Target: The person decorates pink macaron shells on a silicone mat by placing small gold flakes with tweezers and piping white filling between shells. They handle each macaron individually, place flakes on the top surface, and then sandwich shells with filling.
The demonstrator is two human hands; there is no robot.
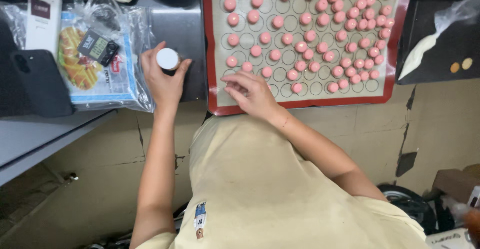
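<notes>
Left hand (162, 81): at 9 o'clock of frame centre, fingers (148, 59) curled closed around a small round container with a white lid (167, 59), which stands on the dark steel counter (185, 29).

Right hand (250, 93): at the 6 o'clock edge of the baking mat, fingers (235, 78) loosely spread and flat, holding nothing, tips pointing toward 9 o'clock and resting on the mat.

Grey silicone baking mat with red border and printed circles (385, 98): at 12 to 1 o'clock, lying flat on the counter.

Small pink round dough pieces (310, 36): many, set on the mat, crowded toward 2 o'clock.

Black digital timer (98, 47): at 10 o'clock, on a clear plastic bag holding a blue printed packet (100, 86).

Black smartphone (42, 84): at 9 o'clock, just beside the bag.

White piping bag (425, 49): at 2 o'clock, on a dark tray.
</notes>
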